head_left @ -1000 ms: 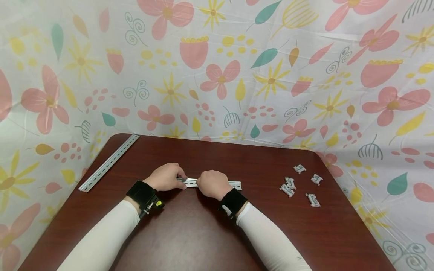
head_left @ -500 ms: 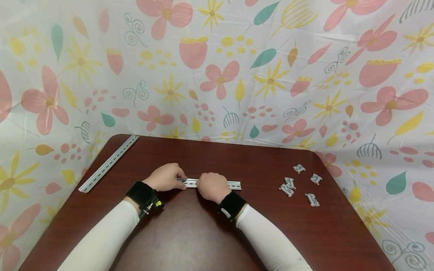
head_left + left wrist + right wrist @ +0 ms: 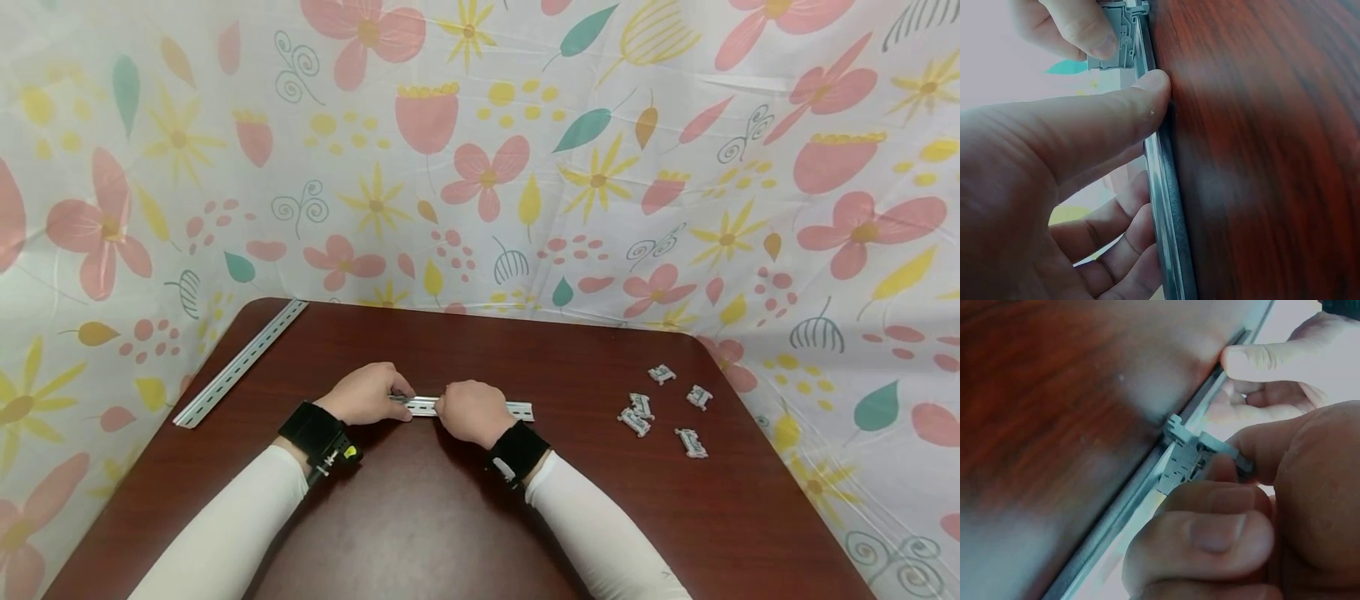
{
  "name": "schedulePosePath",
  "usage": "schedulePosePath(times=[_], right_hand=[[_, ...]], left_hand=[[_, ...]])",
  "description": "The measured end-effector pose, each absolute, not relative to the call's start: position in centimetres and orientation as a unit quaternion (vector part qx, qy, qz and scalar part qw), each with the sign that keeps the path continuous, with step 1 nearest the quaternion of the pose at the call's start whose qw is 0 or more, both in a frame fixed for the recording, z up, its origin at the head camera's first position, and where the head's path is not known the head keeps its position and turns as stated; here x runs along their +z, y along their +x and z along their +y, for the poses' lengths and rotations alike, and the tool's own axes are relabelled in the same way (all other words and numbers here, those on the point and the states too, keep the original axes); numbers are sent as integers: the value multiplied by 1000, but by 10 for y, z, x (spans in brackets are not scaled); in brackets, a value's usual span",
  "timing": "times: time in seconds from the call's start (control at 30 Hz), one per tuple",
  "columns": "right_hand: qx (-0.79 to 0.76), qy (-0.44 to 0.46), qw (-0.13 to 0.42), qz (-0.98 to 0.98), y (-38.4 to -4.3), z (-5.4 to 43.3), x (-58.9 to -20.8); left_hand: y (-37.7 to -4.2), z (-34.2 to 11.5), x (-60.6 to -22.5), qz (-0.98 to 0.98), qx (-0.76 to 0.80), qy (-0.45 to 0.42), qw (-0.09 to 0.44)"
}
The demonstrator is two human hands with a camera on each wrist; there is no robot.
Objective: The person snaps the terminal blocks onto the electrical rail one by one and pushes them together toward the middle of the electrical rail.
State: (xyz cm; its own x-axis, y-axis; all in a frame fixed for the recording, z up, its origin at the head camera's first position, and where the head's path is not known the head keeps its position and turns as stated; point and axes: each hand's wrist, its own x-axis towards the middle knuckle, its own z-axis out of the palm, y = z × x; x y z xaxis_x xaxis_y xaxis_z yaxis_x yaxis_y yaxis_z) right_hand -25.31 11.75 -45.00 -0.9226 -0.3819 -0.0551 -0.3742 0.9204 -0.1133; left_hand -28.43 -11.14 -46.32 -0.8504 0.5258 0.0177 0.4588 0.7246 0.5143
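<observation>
A spare rail (image 3: 240, 365) lies unused at ten o'clock on the desk (image 3: 420, 525), the left grip (image 3: 366, 393) pinches the working rail (image 3: 422, 407) toward twelve, the right grip (image 3: 472, 412) pinches a grey clip (image 3: 1125, 45) against it, perhaps unseated, with five loose clips (image 3: 692, 443) unfitted at two.

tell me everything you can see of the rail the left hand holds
The rail is a straight, narrow, silvery strip, metal by its look, with raised long edges and dark slots. It runs crosswise, apparently lying on the brown table, its left end hidden. The left hand pinches its edges; the right hand holds a grey clip that appears to touch it.
</observation>
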Motion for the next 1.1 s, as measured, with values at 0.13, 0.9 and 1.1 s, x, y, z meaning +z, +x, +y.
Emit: schedulePosePath(times=[0.13,0.9,1.1], right_hand=[[-58,-197,27,978,-253,119,-450],[-100,-179,-1,979,-261,134,-440],[-129,-142,-23,981,-275,157,-432]], left_hand=[[-284,-111,-463,926,257,268,67],[-284,-113,-464,927,238,284,57],[-282,-113,-463,928,237,283,58]])
